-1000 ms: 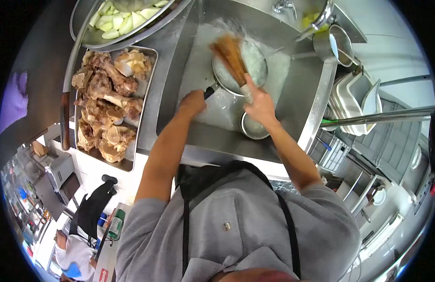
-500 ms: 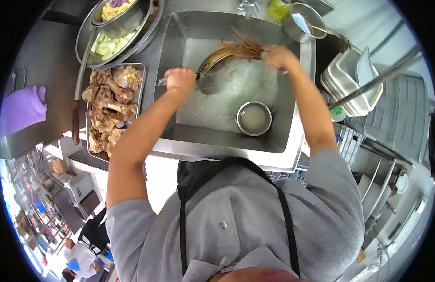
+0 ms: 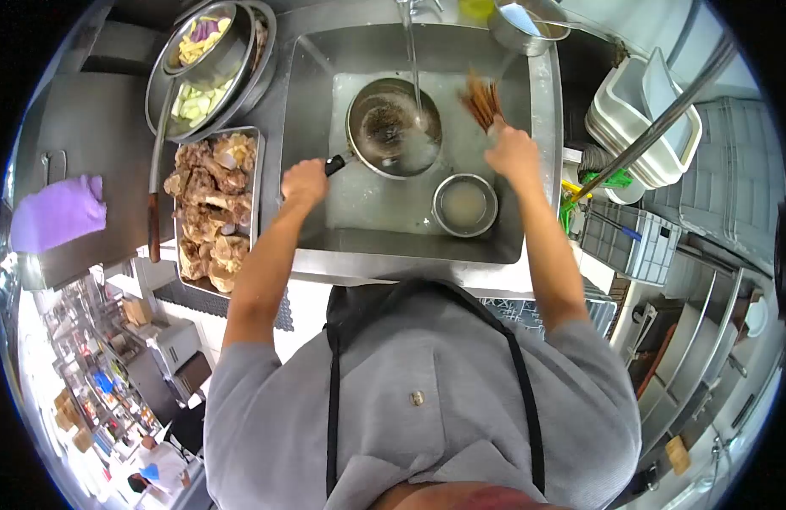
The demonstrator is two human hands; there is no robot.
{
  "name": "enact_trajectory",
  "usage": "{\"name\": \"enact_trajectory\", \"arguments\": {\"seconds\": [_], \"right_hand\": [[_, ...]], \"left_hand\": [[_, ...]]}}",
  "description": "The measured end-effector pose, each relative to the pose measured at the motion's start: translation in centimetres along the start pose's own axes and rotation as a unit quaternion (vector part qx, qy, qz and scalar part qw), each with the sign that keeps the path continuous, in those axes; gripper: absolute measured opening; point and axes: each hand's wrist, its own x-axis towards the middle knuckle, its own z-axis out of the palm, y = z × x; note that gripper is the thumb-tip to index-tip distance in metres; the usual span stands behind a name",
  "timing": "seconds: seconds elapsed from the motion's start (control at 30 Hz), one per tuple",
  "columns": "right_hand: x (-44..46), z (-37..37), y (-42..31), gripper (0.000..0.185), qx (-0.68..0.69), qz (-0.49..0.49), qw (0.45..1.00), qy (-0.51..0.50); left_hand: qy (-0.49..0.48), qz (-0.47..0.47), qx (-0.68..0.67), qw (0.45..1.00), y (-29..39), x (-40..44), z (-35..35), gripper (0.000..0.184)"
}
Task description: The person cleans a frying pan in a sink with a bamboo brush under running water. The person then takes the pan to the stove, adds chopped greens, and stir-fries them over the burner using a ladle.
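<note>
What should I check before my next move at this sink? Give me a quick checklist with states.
1. Left hand gripping the handle of the pan: ok.
2. Right hand holding the brush: ok.
3. Brush clear of the pan: ok, off to its right.
4. Running water falling into the pan: ok.
5. Pan clean inside: not ok, a dark patch shows.
6. Metal bowl clean inside: cannot tell, cloudy liquid hides its bottom.

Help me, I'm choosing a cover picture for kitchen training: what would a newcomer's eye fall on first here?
Probably the dark-stained pan under running water in the steel sink, its handle gripped by the left hand. Next, the bristle brush in the right hand, over the sink's right side. Then the meaty bones piled left of the sink.
</note>
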Motion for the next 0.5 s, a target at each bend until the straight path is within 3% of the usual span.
{"name": "enact_trajectory", "arguments": {"seconds": [0.03, 0.1, 0.13, 0.2, 0.23, 0.3, 0.33, 0.37, 0.43, 0.5], "right_hand": [[-2.0, -1.0, -2.0, 0.05, 0.077, 0.033, 0.991, 0.103], [-0.7, 0.5, -4.5, 0.068, 0.076, 0.015, 0.997, 0.015], [2.1, 6.9, -4.2, 0.066, 0.042, -0.043, 0.997, -0.051], [2.1, 8.1, -5.5, 0.065, 0.0, -0.101, 0.987, -0.124], [0.8, 8.8, -4.4, 0.063, 0.216, -0.03, 0.937, -0.274], [1.0, 6.6, -4.0, 0.06, 0.391, 0.054, 0.818, -0.418], [3.3, 6.2, -2.6, 0.063, 0.131, -0.031, 0.936, -0.324], [5.1, 6.1, -2.0, 0.067, -0.138, -0.125, 0.963, -0.197], [5.1, 11.7, -1.7, 0.069, -0.161, -0.138, 0.961, -0.18], [5.3, 12.2, -3.7, 0.07, -0.186, -0.16, 0.957, -0.156]], "left_hand": [[-0.016, -0.021, -0.034, 0.999, 0.3, 0.8, 3.3, 0.026], [-0.024, 0.002, -0.07, 0.997, 1.5, 1.7, 6.3, 0.028], [-0.011, 0.01, -0.074, 0.997, 2.2, 2.0, 7.1, 0.027], [0.047, 0.035, -0.059, 0.997, 1.7, 3.3, 8.3, 0.023], [0.052, 0.05, -0.061, 0.996, 0.6, 3.8, 9.3, 0.022], [0.061, 0.065, -0.07, 0.994, -0.7, 4.9, 9.6, 0.021], [0.062, 0.077, -0.07, 0.993, -0.7, 5.1, 9.8, 0.021], [0.052, 0.072, -0.082, 0.993, -0.4, 5.3, 10.1, 0.021], [0.069, 0.043, -0.137, 0.987, 0.9, 5.6, 10.3, 0.025], [0.047, 0.027, -0.146, 0.988, 1.5, 5.8, 10.5, 0.024]]}}
